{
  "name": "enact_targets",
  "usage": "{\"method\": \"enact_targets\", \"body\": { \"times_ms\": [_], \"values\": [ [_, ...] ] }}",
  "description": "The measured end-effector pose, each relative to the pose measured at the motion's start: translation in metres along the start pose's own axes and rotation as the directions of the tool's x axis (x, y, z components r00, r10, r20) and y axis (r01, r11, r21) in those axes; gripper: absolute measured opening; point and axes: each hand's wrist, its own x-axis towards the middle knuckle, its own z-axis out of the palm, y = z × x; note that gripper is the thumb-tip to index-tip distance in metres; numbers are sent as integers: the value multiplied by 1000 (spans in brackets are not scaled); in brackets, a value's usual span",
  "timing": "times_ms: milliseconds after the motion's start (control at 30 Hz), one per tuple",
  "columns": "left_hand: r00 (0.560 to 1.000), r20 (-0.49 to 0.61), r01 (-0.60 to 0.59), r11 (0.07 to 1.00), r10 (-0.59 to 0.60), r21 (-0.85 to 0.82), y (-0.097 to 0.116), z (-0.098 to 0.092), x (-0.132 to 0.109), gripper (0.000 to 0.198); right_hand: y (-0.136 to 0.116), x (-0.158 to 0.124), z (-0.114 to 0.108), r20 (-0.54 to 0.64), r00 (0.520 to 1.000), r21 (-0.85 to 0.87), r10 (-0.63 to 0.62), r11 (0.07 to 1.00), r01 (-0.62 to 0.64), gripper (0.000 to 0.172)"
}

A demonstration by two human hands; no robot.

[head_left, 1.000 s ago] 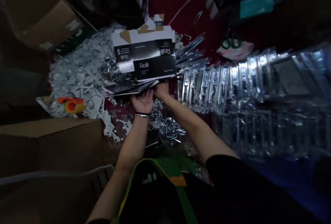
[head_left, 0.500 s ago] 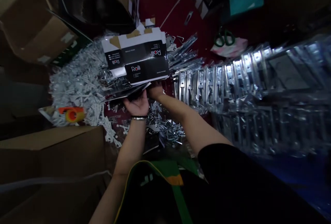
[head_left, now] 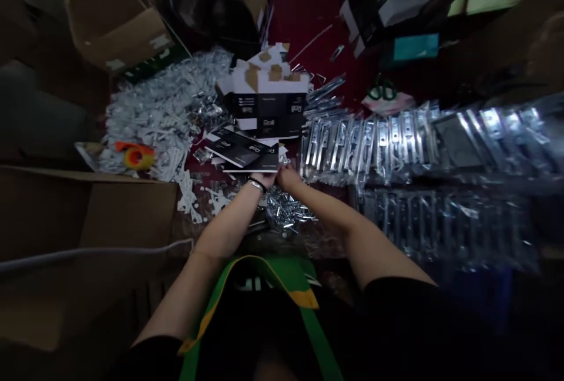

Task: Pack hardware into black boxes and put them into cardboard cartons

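Note:
My left hand is under the near edge of a flat black printed carton, gripping it; most of its fingers are hidden below. At the carton's right corner, my right hand is curled closed against the edge, its fingertips out of sight. Another flat black piece lies slanted across the top. Just beyond stands an open black-and-white box with "Rolli" lettering and raised flaps. A heap of loose metal pins and screws lies right below my hands.
Small bagged parts form a big pile on the left, beside an orange tape dispenser. Rows of plastic-wrapped metal fittings run along the right. Green-handled scissors lie behind them. A large cardboard box stands at near left.
Both hands have drawn closer together and nearer to me, along with the flat black carton. The Rolli box's printed side now stands more upright. The camera view has shifted.

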Motion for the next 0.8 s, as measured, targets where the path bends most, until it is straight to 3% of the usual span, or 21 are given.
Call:
{"method": "enact_targets", "body": {
  "times_ms": [67,133,200,233,300,367,400,433,500,567,633,667,733,767,800],
  "values": [
    [994,-8,107,989,-107,100,-10,-8,-12,28,7,-24,11,6,1000,-16,-1,1000,1,54],
    [982,58,156,950,-178,269,-11,-24,-26,23,17,-43,16,15,1000,-15,-6,1000,6,50],
    [954,160,132,831,-255,540,-4,-49,-41,22,26,-54,16,15,1000,9,-11,1000,11,44],
    [936,203,68,710,-289,701,2,-64,-48,23,31,-58,15,-1,1000,29,-7,1000,7,41],
    [921,261,-163,323,-289,932,19,-96,-59,22,38,-64,13,-71,997,77,10,997,-5,39],
    [930,292,-322,-113,-221,940,35,-127,-69,20,41,-71,14,-161,987,127,29,992,-8,36],
    [938,301,-337,-262,-170,904,42,-142,-73,20,42,-76,17,-204,978,149,41,989,-10,33],
    [945,311,-327,-342,-101,881,47,-156,-77,21,42,-82,22,-239,969,164,53,986,-13,29],
    [939,336,-294,-323,81,900,52,-184,-89,21,44,-94,33,-300,946,199,121,978,-62,25],
    [882,343,-308,-156,323,939,48,-211,-106,21,48,-107,45,-340,899,270,276,944,-188,30],
    [749,271,-349,13,604,937,37,-234,-128,24,53,-117,54,-351,822,356,449,875,-327,35],
    [649,208,-367,62,731,928,30,-244,-139,25,55,-121,57,-348,779,398,522,834,-381,35],
    [439,109,-382,76,892,921,11,-262,-161,23,55,-129,60,-319,721,477,615,761,-439,35],
    [372,96,-380,57,923,923,1,-270,-168,21,52,-134,61,-298,712,512,635,736,-442,36],
    [347,104,-375,36,932,927,-7,-278,-173,20,47,-139,62,-279,720,534,635,726,-432,38]
  ]
}}
